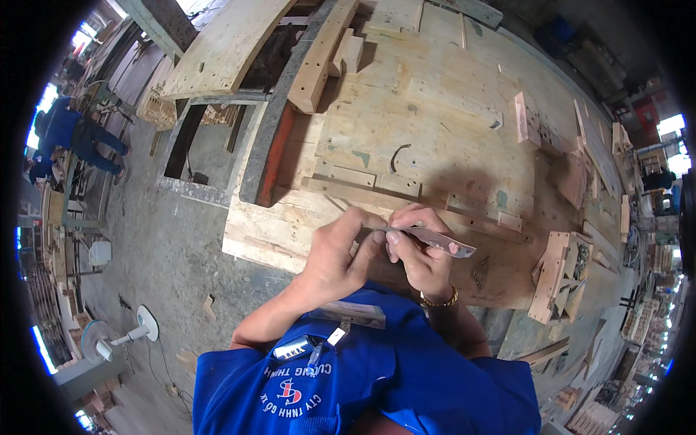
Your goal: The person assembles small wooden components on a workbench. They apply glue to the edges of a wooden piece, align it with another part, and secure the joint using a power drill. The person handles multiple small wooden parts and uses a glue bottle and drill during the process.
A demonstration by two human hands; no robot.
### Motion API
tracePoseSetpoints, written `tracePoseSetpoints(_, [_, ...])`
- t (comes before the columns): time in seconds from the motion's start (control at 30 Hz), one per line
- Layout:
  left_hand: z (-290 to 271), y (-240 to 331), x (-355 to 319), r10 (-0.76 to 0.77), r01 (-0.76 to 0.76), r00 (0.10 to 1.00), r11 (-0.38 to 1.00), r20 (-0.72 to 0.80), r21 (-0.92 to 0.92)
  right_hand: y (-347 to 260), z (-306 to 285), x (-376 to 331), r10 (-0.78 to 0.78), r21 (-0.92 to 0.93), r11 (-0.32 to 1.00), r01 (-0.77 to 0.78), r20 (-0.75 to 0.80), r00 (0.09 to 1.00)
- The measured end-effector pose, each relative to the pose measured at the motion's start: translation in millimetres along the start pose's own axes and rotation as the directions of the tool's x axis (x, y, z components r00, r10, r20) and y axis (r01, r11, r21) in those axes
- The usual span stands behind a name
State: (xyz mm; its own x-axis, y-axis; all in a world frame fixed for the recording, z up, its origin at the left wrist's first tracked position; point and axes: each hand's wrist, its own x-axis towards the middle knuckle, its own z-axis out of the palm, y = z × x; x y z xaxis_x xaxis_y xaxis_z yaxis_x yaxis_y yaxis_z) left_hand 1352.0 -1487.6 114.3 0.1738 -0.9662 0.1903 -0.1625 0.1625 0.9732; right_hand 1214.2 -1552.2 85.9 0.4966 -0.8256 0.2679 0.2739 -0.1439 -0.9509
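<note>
Head view | left hand [335,254] pinching metal strip [435,239] end | right hand [420,250] fingers closed round it

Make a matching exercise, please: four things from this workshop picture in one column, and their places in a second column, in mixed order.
Things:
1. thin metal strip
2. gold bracelet
3. white fan
4. long wooden beam

Places:
A. on the concrete floor, lower left
B. pinched between the fingers of the left hand and the right hand
C. at the top, lying on the plywood bench
D. around the right wrist

Pairs: 1-B, 2-D, 3-A, 4-C
</note>
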Motion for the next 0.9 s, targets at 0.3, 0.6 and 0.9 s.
tracePoseSetpoints(0.3, [-1.0, -7.3, 3.7, 0.206, -0.206, 0.978, 0.978, 0.005, 0.021, -2.5, 2.1, -0.2, 0.159, 0.231, 0.96, -0.156, 0.005, 0.987])
tracePoseSetpoints(0.6, [-10.0, -14.1, 12.8, -0.3, 0.389, 0.916, 0.51, 0.266, -0.767, -3.4, -17.0, 19.3, -0.021, -0.127, 0.991, 0.048, 0.206, 0.978])
tracePoseSetpoints(0.9, [-2.7, -10.5, 5.3, -0.303, 0.403, 0.906, 0.399, 0.296, -0.824, 4.6, -19.2, 15.4, -0.209, -0.206, 0.945, 0.252, 0.209, 0.955])
